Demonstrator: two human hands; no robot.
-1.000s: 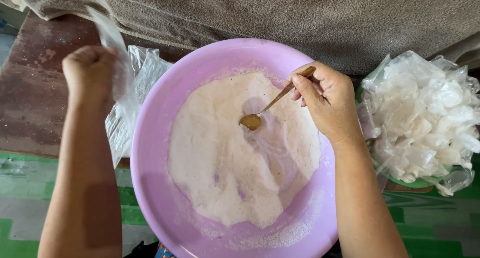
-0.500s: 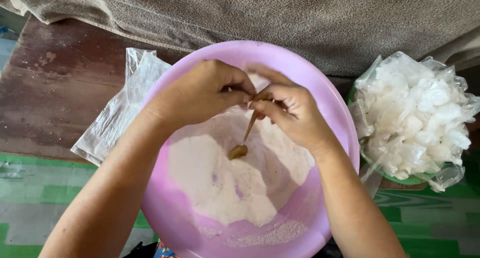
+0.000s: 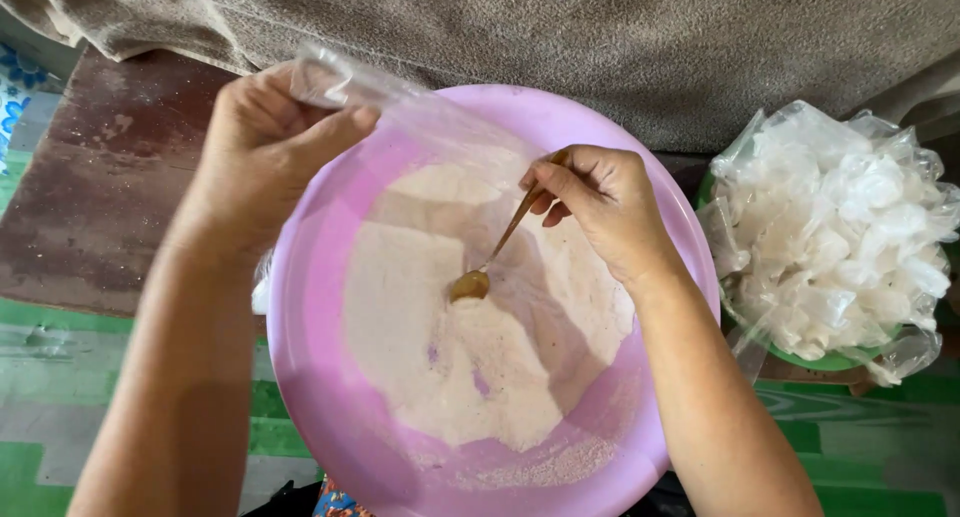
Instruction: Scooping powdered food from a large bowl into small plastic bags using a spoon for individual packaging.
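Observation:
A wide pink basin (image 3: 320, 377) holds a layer of pale powder (image 3: 470, 337). My left hand (image 3: 265, 142) pinches the top of a small clear plastic bag (image 3: 420, 127) stretched over the basin's far side. My right hand (image 3: 605, 202) grips a thin brown spoon (image 3: 490, 257) by its handle; the spoon's bowl rests in the powder near the basin's middle. The bag's lower end reaches toward my right hand.
A green bowl (image 3: 800, 357) heaped with small filled clear bags (image 3: 840, 227) stands to the right. A dark wooden surface (image 3: 90, 207) lies at the left, a brown cloth (image 3: 600, 27) across the top, and a green patterned mat (image 3: 60, 377) underneath.
My left hand came in from the left to meet my right hand over the basin, then drew back left and up with a clear bag pulled open. The spoon dipped into the powder.

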